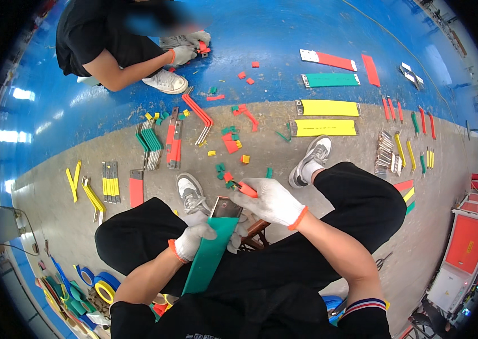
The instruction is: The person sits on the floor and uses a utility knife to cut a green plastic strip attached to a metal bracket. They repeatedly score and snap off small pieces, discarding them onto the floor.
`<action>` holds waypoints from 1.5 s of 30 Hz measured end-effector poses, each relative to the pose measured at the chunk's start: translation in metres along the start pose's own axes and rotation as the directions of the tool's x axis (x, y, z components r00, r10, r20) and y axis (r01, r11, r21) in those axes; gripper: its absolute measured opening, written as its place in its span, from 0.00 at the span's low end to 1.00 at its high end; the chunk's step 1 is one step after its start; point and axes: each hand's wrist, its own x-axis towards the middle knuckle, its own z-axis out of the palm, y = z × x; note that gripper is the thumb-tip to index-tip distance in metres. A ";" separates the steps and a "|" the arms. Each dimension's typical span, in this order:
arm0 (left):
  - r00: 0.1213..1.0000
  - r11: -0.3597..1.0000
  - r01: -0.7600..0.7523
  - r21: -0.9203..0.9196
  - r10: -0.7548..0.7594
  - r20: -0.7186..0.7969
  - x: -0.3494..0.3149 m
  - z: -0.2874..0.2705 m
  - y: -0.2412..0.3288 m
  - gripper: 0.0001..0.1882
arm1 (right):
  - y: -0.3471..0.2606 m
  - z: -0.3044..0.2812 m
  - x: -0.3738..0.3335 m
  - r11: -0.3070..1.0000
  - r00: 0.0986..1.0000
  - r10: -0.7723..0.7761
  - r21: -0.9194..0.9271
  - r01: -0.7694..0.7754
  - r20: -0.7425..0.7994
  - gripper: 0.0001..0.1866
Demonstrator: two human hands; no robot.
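Observation:
My left hand (195,241), in a white glove with an orange cuff, grips a flat metal bar in a green sleeve (213,257). The bar slants up from my lap, and its bare metal end (226,207) points away from me. My right hand (275,202), gloved the same way, is closed around a small red-handled tool (248,190) just beyond and right of that bare end. The tool's dark tip points left; its exact kind is hard to make out. Green and red sleeve scraps (228,177) lie on the floor beyond my hands.
Across from me a crouching person's gloved hands (183,55) hold a red piece. Yellow-sleeved bars (327,108) and a green bar (330,80) lie ahead right. Bent green bars (149,144) lie left. Tape rolls (105,290) sit lower left, a red-and-white cabinet (467,243) right.

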 end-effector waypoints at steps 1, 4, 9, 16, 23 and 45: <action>1.000 1.000 -0.006 0.006 0.006 -0.026 0.001 0.008 0.003 0.46 | 0.001 -0.001 0.000 0.999 1.000 -0.018 0.030 0.018 0.014 0.20; 0.982 0.996 0.031 0.085 -0.014 -0.189 0.000 0.008 -0.005 0.45 | 0.003 -0.006 0.002 0.999 0.998 0.004 0.040 -0.007 0.062 0.22; 0.916 0.948 0.134 0.289 -0.007 -0.401 -0.013 0.026 -0.038 0.30 | 0.024 0.009 0.004 0.998 0.984 0.064 -0.039 -0.058 0.167 0.31; 0.895 0.928 -0.040 0.369 0.198 -0.400 -0.083 0.078 -0.009 0.38 | -0.002 -0.015 -0.005 0.992 0.991 0.018 0.118 -0.033 0.132 0.29; 0.202 0.517 -0.444 0.732 0.854 -0.480 -0.210 0.173 0.011 0.51 | -0.035 -0.043 -0.021 0.975 0.990 0.115 0.181 -0.129 0.085 0.26; -0.380 -0.390 -0.883 0.262 0.920 0.092 -0.224 0.199 0.066 0.42 | -0.033 -0.023 -0.053 0.947 0.988 0.102 0.294 -0.132 0.114 0.24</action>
